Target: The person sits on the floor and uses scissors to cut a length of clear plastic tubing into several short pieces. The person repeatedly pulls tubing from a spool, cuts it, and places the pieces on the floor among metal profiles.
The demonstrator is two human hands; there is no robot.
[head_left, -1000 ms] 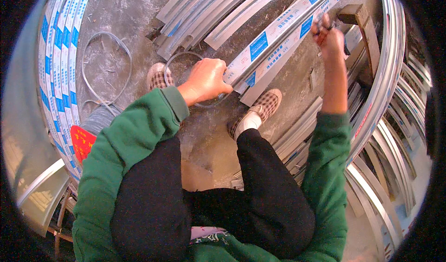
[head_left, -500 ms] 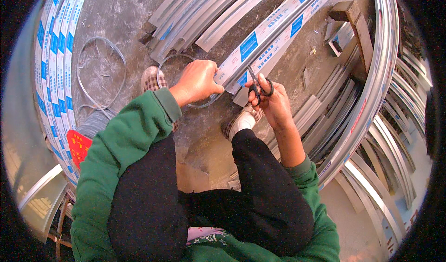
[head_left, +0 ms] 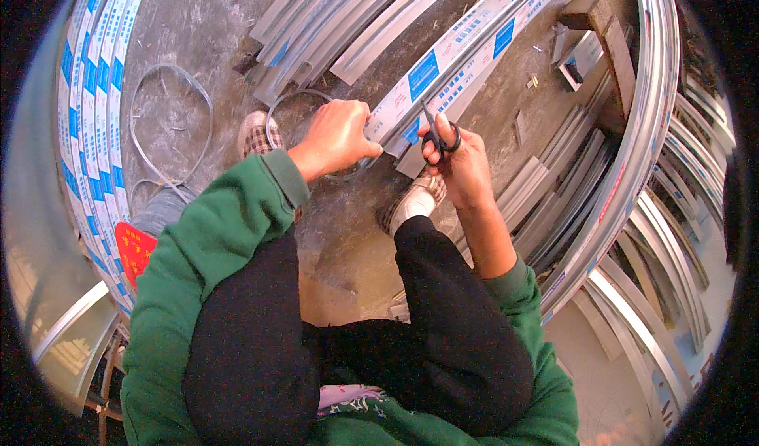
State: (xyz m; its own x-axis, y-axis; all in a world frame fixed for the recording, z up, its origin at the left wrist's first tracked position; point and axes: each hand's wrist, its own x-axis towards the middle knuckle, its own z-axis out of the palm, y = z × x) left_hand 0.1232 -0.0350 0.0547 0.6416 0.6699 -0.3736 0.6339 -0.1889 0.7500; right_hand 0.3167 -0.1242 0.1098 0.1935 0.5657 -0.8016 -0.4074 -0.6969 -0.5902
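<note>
My left hand (head_left: 336, 136) is closed at the near end of a long metal profile (head_left: 399, 107) covered in white and blue film. A thin grey, see-through strip (head_left: 273, 122) loops around this hand and runs into its fingers; the fingertips partly hide the grip. My right hand (head_left: 465, 165) holds black-handled scissors (head_left: 439, 136) just right of the profile, fingers through the handle rings. Their blades point up and slightly left, over the profile's edge. They look nearly closed and do not visibly touch the strip.
A strip coil (head_left: 160, 211) with a red label (head_left: 134, 250) stands at left, a loose loop (head_left: 207, 102) rising from it. Bare metal profiles (head_left: 340, 27) lie ahead; film-covered ones (head_left: 99, 122) run along the left. A wooden support (head_left: 613, 54) and more profiles (head_left: 569, 177) are at right.
My right hand and the scissors have shifted slightly upward, and the scissors have turned a little. The left hand stays at the profile's end.
</note>
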